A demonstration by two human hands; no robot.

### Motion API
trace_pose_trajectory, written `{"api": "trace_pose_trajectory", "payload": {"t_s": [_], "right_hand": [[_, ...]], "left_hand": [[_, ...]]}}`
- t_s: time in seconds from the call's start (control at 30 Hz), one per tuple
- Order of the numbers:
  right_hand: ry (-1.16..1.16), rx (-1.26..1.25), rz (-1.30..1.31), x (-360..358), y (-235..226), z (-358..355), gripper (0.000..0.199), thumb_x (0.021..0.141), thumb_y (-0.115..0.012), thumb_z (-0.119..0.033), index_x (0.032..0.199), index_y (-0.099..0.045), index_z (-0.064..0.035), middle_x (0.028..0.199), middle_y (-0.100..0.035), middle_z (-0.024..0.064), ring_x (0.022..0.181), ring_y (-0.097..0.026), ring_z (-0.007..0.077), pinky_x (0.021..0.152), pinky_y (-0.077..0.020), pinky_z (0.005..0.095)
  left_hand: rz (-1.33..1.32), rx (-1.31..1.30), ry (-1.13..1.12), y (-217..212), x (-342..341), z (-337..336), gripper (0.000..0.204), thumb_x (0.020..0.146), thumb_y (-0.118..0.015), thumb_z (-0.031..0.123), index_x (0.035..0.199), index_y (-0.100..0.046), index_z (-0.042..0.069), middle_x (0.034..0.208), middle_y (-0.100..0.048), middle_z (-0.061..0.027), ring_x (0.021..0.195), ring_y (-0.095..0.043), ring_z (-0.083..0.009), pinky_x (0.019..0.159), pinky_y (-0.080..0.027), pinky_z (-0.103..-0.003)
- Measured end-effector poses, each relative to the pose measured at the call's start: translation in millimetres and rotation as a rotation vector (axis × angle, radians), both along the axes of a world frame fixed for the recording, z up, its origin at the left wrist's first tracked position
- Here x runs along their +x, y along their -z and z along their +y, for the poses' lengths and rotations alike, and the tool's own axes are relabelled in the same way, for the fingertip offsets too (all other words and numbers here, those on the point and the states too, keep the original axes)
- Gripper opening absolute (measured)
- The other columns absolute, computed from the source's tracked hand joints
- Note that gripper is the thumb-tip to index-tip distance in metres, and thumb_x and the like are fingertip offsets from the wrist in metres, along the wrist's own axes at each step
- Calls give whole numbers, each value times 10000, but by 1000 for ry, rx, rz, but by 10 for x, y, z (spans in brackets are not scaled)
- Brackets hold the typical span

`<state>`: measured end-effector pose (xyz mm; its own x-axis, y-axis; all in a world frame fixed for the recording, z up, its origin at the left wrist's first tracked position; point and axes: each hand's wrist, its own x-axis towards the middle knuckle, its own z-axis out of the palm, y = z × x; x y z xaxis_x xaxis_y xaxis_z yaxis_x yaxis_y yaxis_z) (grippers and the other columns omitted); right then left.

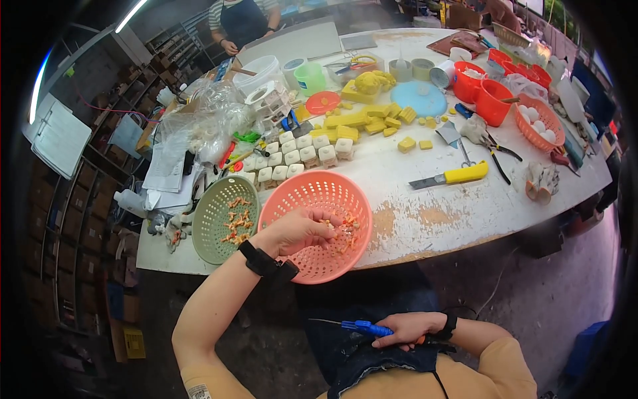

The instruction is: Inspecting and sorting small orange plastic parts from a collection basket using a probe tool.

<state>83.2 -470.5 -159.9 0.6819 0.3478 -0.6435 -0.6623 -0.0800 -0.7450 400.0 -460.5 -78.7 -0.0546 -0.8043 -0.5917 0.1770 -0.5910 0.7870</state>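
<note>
My left hand [302, 231], with a black band at its wrist, reaches into the pink perforated basket [309, 188] at the table's front edge. Its fingers are pinched together just above small orange and pale pieces [348, 234] on the basket's right side. What lies between the fingertips is too small to make out. Beside it on the left stands a green perforated basket [205, 223] with several small orange figure-like pieces [239, 216] inside. Low in front of my body, my right hand [404, 329] grips a blue-handled tool [362, 327] with a thin metal tip pointing left.
Behind the baskets stand rows of pale blocks [292, 157] and yellow chunks [349, 120]. To the right lie a yellow utility knife [458, 174] and pliers [497, 156]. Red containers [493, 103] stand farther back. Plastic bags [222, 113] fill the left. A person [242, 23] stands across the table.
</note>
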Motion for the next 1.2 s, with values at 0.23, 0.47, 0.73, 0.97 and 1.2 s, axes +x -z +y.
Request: {"api": "trace_pose_trajectory", "payload": {"t_s": [0.23, 0.47, 0.73, 0.97, 1.2], "right_hand": [[16, 6, -9, -27, 41, 20, 393, 966, -586, -464, 981, -560, -73, 552, -543, 21, 422, -529, 91, 364, -390, 227], [36, 9, -21, -38, 97, 32, 386, 967, -584, -461, 972, -560, -76, 551, -544, 18, 417, -525, 90, 362, -389, 229], [40, 10, -38, -78, 161, 34, 387, 967, -580, -467, 972, -560, -81, 552, -550, 20, 422, -535, 91, 362, -390, 230], [37, 10, -26, -105, 180, 55, 392, 966, -580, -470, 968, -559, -79, 556, -554, 19, 428, -540, 93, 371, -400, 231], [85, -25, 9, -93, -133, -196, 421, 955, -604, -481, 987, -578, -62, 581, -591, 22, 463, -561, 101, 427, -439, 245]], "left_hand": [[75, 18, 1, -22, 34, 27, 398, 916, -577, -50, 1310, -548, 2, 1097, -688, -142, 877, -667, -146, 806, -539, -272], [27, 14, -63, -28, -53, 32, 466, 940, -493, -84, 1400, -466, -20, 1144, -657, -172, 989, -679, -237, 892, -586, -365], [-253, -63, 63, 27, -128, -37, 438, 949, -510, -57, 1385, -473, -49, 1117, -653, -156, 963, -688, -231, 882, -593, -341], [-18, -114, -46, -84, -56, 108, 268, 985, -535, 32, 1242, -549, -38, 1071, -666, -130, 851, -669, -171, 750, -579, -304], [-28, -387, -300, -645, -48, 1215, 162, 995, -545, 63, 1141, -560, -5, 1014, -666, -153, 811, -672, -182, 722, -580, -306]]}}
